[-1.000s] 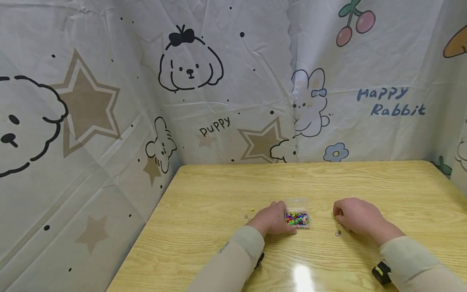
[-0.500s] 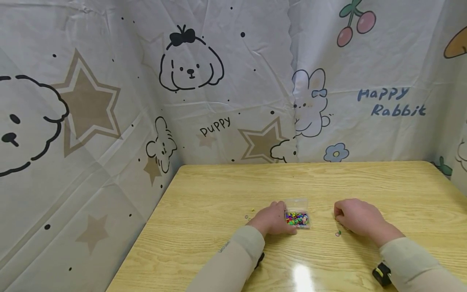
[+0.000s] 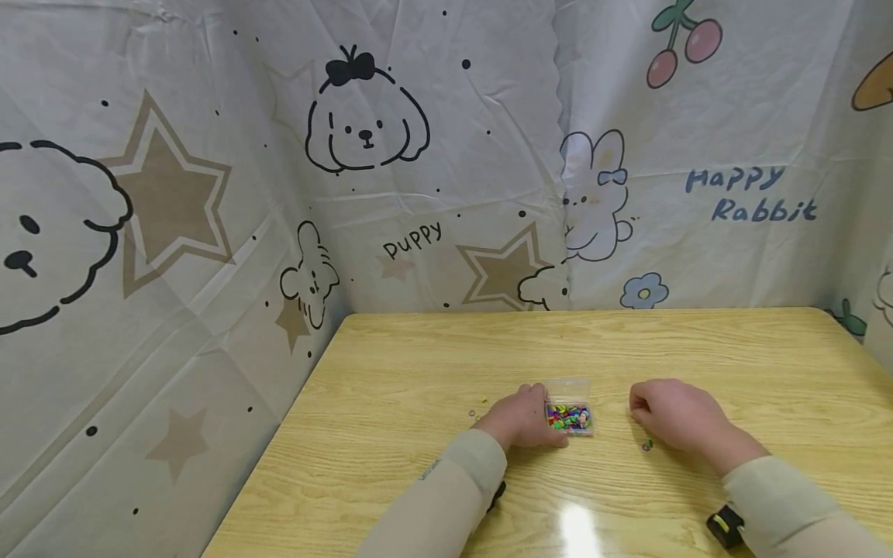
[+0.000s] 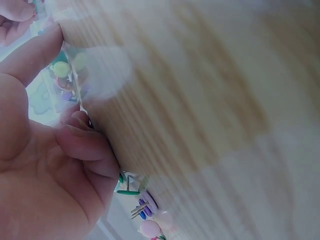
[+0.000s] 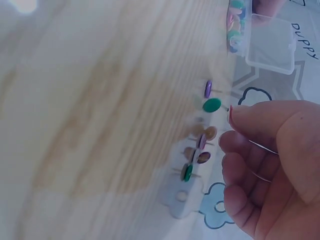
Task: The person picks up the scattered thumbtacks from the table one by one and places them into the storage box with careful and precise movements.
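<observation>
A small clear plastic box (image 3: 569, 419) of multicoloured thumbtacks lies on the table with its lid (image 3: 568, 389) raised. My left hand (image 3: 522, 417) grips the box from its left side, thumb at the near edge. In the left wrist view, part of the box (image 4: 62, 82) shows between thumb and fingers. My right hand (image 3: 673, 411) is low over the table, right of the box. In the right wrist view, its thumb tip meets the pin of a green thumbtack (image 5: 212, 105), which it appears to pinch; the index finger is hidden behind the thumb.
Loose thumbtacks (image 5: 202, 157) lie beside the right hand. More tacks (image 4: 145, 205) lie left of the left hand. The wooden table (image 3: 432, 349) reaches back to a printed curtain (image 3: 418, 194). Black wrist devices (image 3: 725, 527) hang under the cuffs.
My right hand has shifted slightly left, toward the box. The left hand and the box stay in place.
</observation>
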The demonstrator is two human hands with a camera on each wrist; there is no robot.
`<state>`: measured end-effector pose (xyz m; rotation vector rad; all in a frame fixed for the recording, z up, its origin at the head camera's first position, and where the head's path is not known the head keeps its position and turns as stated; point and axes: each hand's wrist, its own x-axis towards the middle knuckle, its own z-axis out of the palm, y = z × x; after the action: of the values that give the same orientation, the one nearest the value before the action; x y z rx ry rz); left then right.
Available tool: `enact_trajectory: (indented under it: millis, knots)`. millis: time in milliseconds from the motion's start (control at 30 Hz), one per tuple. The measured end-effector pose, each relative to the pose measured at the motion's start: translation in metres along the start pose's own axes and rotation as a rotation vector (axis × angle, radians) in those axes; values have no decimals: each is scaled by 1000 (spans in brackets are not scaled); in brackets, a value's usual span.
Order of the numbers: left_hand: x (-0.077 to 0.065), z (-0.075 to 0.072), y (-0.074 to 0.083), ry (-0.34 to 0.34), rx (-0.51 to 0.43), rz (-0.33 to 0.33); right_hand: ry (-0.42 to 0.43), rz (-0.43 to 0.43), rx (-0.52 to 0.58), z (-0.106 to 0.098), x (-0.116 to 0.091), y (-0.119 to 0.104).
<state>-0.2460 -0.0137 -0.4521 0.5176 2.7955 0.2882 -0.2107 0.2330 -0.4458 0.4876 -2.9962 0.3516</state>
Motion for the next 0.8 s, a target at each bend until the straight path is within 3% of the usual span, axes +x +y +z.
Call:
enact_trajectory:
  millis: [800]
  knots:
    - [2, 1, -2, -10, -13, -6, -25, -11, 30, 2, 10, -26]
